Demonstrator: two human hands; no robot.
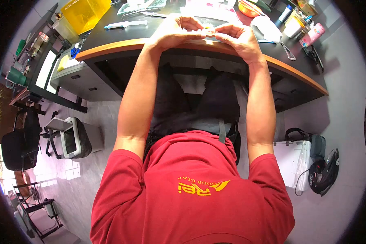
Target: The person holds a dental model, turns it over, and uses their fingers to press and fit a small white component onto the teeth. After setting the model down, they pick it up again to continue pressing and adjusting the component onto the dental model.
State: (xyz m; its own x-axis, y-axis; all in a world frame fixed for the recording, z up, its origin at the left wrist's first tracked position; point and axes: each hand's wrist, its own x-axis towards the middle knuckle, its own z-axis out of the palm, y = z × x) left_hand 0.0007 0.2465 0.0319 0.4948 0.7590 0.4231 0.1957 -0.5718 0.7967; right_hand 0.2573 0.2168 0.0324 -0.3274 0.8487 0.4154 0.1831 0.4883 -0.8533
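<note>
Over the front edge of the black desk (122, 35), both hands meet at a small, pale, see-through piece (209, 32) with a yellowish top. My left hand (177, 31) pinches its left side between thumb and fingers. From the right, my right hand (240, 37) grips the other side with thumb and forefinger. Its exact kind is too small to make out, and fingertips cover part of it. Left of my left hand lies a white and blue tool (126, 25), with thin metal tweezers (153, 14) behind it. A white crumpled cloth or bag (266, 29) rests beside my right hand.
An orange bowl (249, 8), a tub with a yellow rim (295, 26) and a pink bottle (313, 34) stand at the back right. A yellow translucent box (83, 14) is at the back left. A bin (75, 137) and a black chair (20, 142) stand on the floor.
</note>
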